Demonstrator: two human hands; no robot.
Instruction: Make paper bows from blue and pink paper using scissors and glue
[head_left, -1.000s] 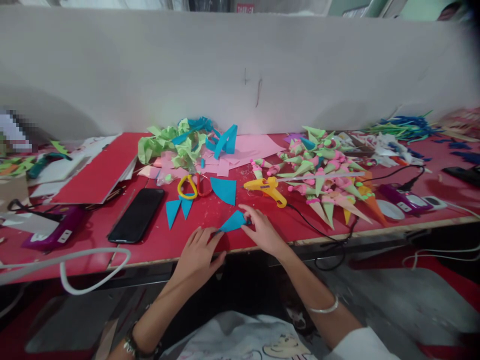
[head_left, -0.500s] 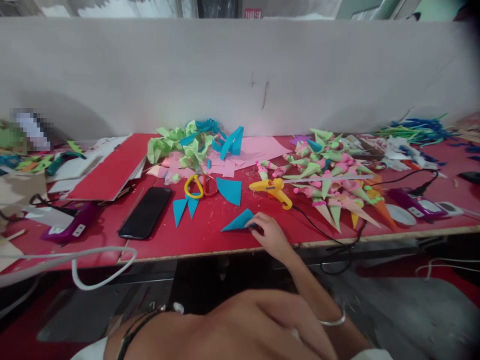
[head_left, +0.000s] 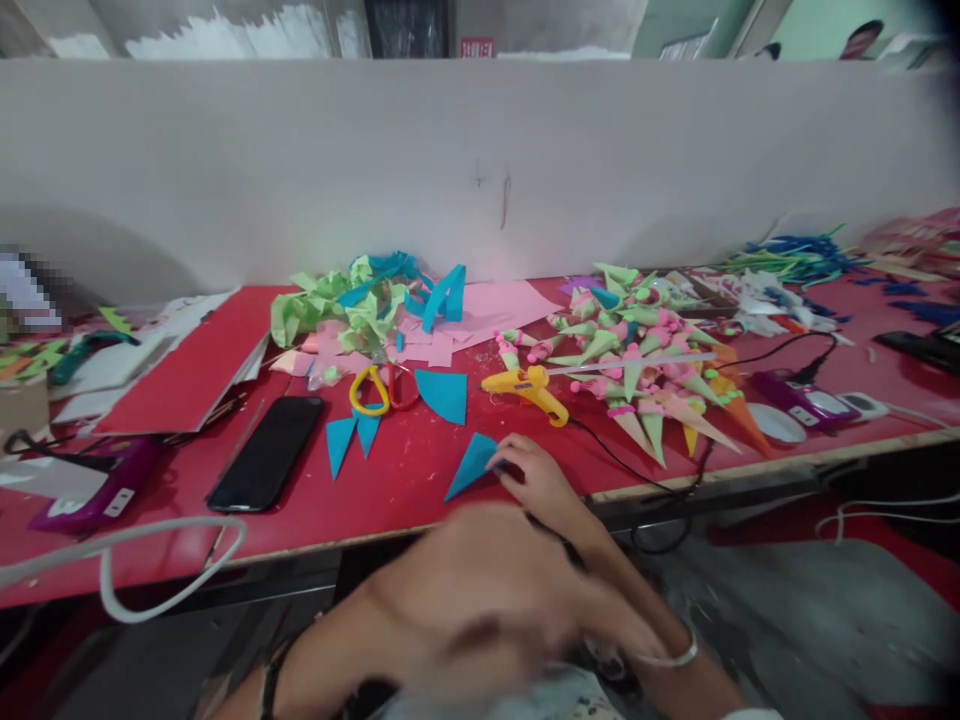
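Note:
At the front of the red table my right hand (head_left: 544,485) pinches the upper right corner of a blue paper wedge (head_left: 471,467). The wedge's point faces the front left. Close to the camera, my left hand (head_left: 495,600) crosses in front of the right forearm, smeared by motion, so its fingers cannot be made out. Beyond the wedge lies a blue paper quarter-circle (head_left: 444,396). A yellow glue gun (head_left: 527,388) rests to its right. Scissors with a yellow handle (head_left: 370,390) lie at left, beside two small blue points (head_left: 341,445).
A black phone (head_left: 266,453) lies on the left. Green paper scraps (head_left: 322,310) are heaped at the back. Several small paper cones (head_left: 637,350) form a pile at right. A purple power strip (head_left: 799,400) and a white cable (head_left: 120,545) flank the work area.
My left hand has risen from near my body toward the table edge. The wedge in my right hand has tilted more upright. The view has shifted slightly.

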